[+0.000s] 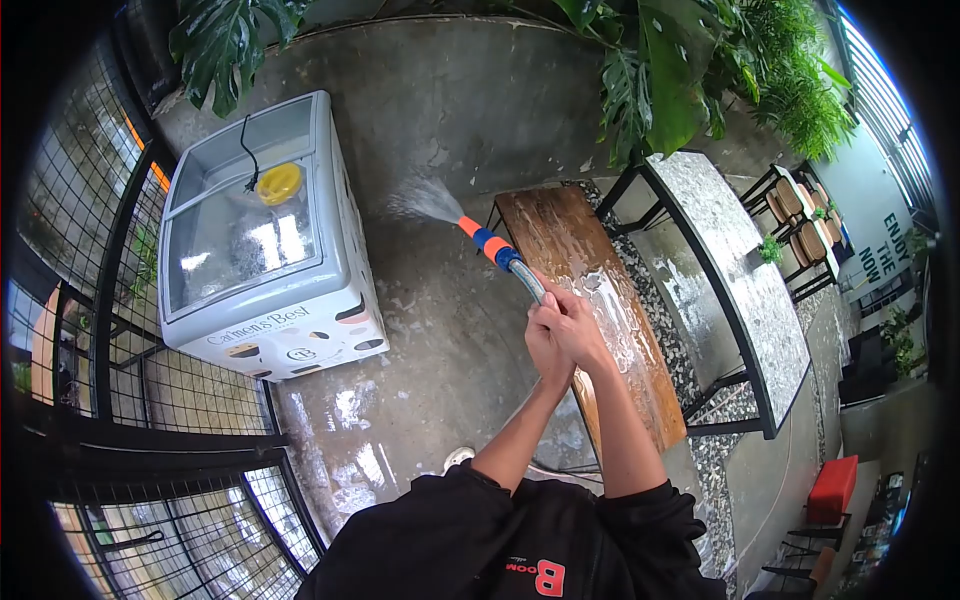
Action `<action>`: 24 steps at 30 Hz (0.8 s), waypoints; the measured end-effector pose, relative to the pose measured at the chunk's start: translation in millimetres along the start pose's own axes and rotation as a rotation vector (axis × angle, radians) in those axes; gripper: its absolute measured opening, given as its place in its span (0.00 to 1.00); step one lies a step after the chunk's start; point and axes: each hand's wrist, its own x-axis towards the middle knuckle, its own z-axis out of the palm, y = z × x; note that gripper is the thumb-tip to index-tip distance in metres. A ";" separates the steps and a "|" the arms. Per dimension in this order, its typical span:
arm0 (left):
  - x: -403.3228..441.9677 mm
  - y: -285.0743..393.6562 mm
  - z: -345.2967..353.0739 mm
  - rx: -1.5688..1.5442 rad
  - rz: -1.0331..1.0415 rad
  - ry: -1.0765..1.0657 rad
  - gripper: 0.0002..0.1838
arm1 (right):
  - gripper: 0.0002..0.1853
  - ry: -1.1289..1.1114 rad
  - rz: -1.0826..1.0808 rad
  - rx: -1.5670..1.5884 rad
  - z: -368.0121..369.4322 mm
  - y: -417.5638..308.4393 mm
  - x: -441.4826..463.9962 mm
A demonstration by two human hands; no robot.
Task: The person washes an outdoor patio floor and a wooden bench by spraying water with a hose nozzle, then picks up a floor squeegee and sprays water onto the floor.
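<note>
Both my hands are wrapped together round a clear braided garden hose (pixel 528 281), in front of my body. My right hand (pixel 577 322) lies over and against my left hand (pixel 544 348), so part of the left fingers is hidden. An orange and blue spray nozzle (pixel 487 243) is fitted on the hose end, pointing away and to the left. Out of its tip a fan of water (pixel 428 200) sprays toward the grey wall and floor. Below and right of the nozzle stands a wet wooden bench (pixel 560 235) with puddles on its top.
A white chest freezer (pixel 290 335) with a yellow round object (pixel 280 184) and black cord on its glass lid stands left. At right are a long stone-topped table (pixel 735 260), gravel and a red stool (pixel 832 490). Black mesh gates (pixel 190 390) border the left; leafy plants (pixel 675 70) hang above.
</note>
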 end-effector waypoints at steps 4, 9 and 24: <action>-1.3 1.9 0.3 -0.060 0.002 -0.017 0.18 | 0.26 0.002 -0.015 0.011 -0.8 -7.0 -4.2; -0.1 -7.3 -3.2 0.004 0.019 -0.007 0.19 | 0.26 -0.009 -0.001 0.010 -0.8 3.0 -0.8; -9.2 -21.4 -3.1 -0.076 -0.053 -0.011 0.17 | 0.26 -0.008 0.023 -0.042 -2.5 10.7 -5.5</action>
